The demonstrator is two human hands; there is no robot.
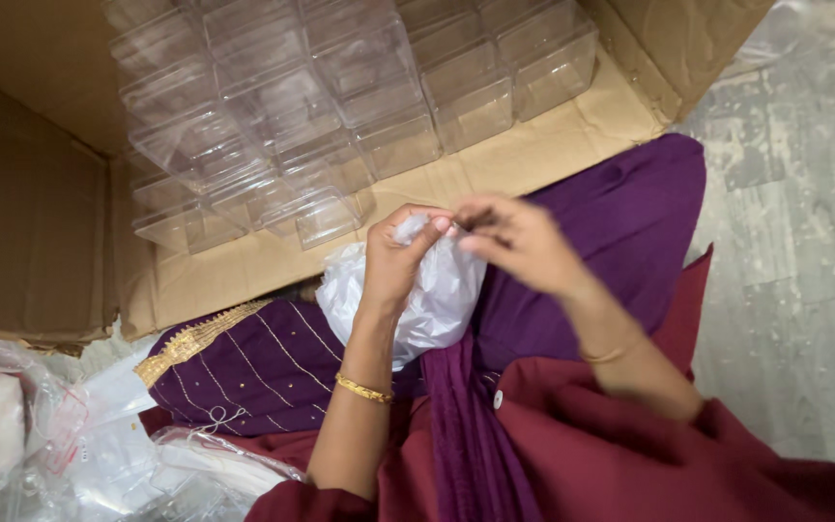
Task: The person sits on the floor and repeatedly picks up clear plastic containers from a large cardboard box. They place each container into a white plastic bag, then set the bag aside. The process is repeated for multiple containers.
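Maroon sleeves (630, 464) fill the bottom of the view, with a purple scarf (466, 425) running down between them, and both forearms reach up out of them toward the middle. On the left wrist sits a gold bangle (363, 389); a thinner one (609, 354) circles the right wrist. Up at the centre, the left hand (396, 259) has its fingers clenched around the gathered top of a white plastic bag (427, 295), which bulges out below the grip and rests on purple cloth (620, 213) spread over the lap. Meeting it there is the right hand (519, 242), fingers pinched together at the bag's mouth; something small and dark shows between the fingertips, too blurred to say what. To the left of the bag lies a purple piece with gold embroidery (244, 362) along its edge. Beyond the hands, an opened cardboard box (533, 155) lies flat, and clear plastic boxes (340, 106) sit packed in rows on it, the nearest just above the left hand. Lower left, a heap of crinkled clear plastic bags (99, 445) lies on the floor. Grey stone floor (804, 242) shows on the right.
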